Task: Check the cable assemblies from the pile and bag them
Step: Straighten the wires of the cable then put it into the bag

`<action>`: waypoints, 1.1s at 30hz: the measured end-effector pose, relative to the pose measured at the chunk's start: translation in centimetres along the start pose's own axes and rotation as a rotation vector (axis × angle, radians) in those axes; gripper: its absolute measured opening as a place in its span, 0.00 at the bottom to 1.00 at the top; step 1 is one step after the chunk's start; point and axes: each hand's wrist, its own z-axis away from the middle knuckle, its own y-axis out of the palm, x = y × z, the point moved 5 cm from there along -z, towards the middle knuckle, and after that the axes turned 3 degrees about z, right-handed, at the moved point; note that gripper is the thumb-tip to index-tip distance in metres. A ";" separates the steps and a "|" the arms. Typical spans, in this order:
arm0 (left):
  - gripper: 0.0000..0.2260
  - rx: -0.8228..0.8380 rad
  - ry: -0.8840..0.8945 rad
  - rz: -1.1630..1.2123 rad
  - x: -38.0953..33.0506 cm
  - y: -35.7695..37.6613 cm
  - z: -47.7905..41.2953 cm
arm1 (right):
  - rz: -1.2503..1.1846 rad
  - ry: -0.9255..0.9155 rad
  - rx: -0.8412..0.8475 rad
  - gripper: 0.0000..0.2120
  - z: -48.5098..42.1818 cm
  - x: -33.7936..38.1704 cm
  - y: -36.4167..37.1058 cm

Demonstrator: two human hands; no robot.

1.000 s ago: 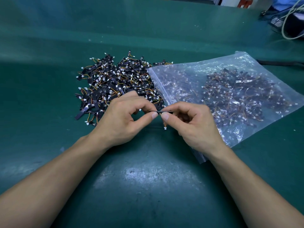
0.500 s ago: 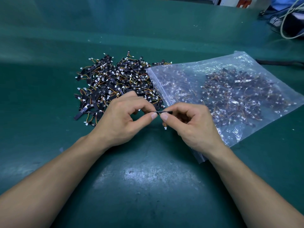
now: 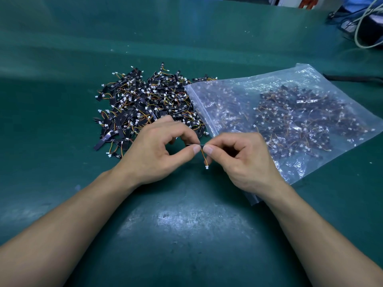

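A pile of small cable assemblies (image 3: pixel 145 104), black strips with orange-yellow wires and white plugs, lies on the green mat. To its right lies a clear zip bag (image 3: pixel 290 112) holding many more of them, its mouth toward the pile. Between thumb and forefinger, my left hand (image 3: pixel 157 154) and my right hand (image 3: pixel 242 160) both pinch one cable assembly (image 3: pixel 204 158) just above the mat. Its black strip runs across between the fingertips, and its wires hang down to a white plug.
The green mat (image 3: pixel 186 235) covers the whole bench. A grey cable loop (image 3: pixel 360 27) and dark gear sit at the far right corner. A black strap (image 3: pixel 352 78) lies behind the bag.
The hands have stayed in place. The assembly's wires and white plug now hang more plainly below the fingertips.
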 end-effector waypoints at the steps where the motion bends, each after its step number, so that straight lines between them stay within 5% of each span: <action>1: 0.07 -0.001 0.003 0.003 0.0 0.0 0.0 | 0.003 -0.008 -0.004 0.09 0.0 0.1 0.0; 33: 0.05 -0.022 0.033 -0.023 -0.1 -0.1 0.0 | -0.012 0.070 0.001 0.08 0.1 0.0 -0.1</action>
